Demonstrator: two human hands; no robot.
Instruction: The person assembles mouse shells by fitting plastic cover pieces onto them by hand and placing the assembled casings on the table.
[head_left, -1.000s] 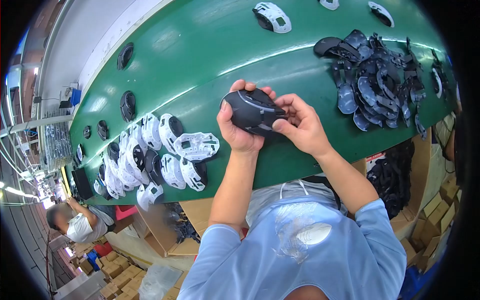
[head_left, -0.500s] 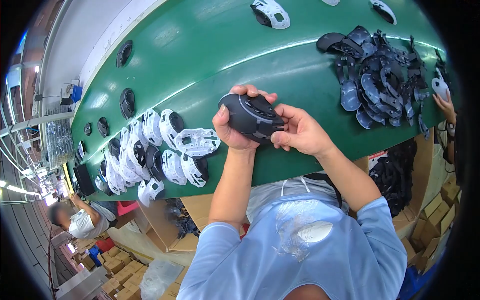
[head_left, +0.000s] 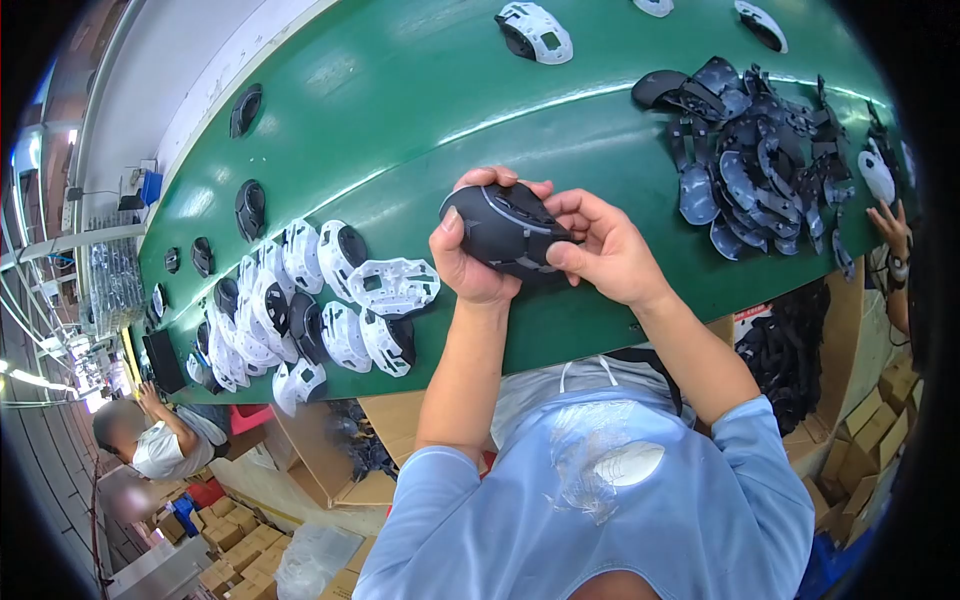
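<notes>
A black computer mouse shell (head_left: 495, 228) is held in front of me above the green table. My left hand (head_left: 472, 262) wraps round its left side, thumb in front and fingers over the far edge. My right hand (head_left: 612, 252) is closed on the shell's right end, with thumb and fingers pinching there. A grey line runs along the shell's upper part. The fingers hide its right tip. Left of my left hand lies a white openwork shell (head_left: 385, 288), beside a group of white and black mouse shells (head_left: 300, 253).
A heap of black shell parts (head_left: 745, 180) lies at the right on the green table (head_left: 420, 170). Beyond it are a white shell (head_left: 876, 178) and another person's hand (head_left: 890, 228). More shells (head_left: 538, 32) are scattered along the far side. Open cartons (head_left: 375, 480) stand below the near edge.
My right hand has shifted slightly up, its fingers spread more around the shell's right end. At the far right, the other person's hand has come off the white shell.
</notes>
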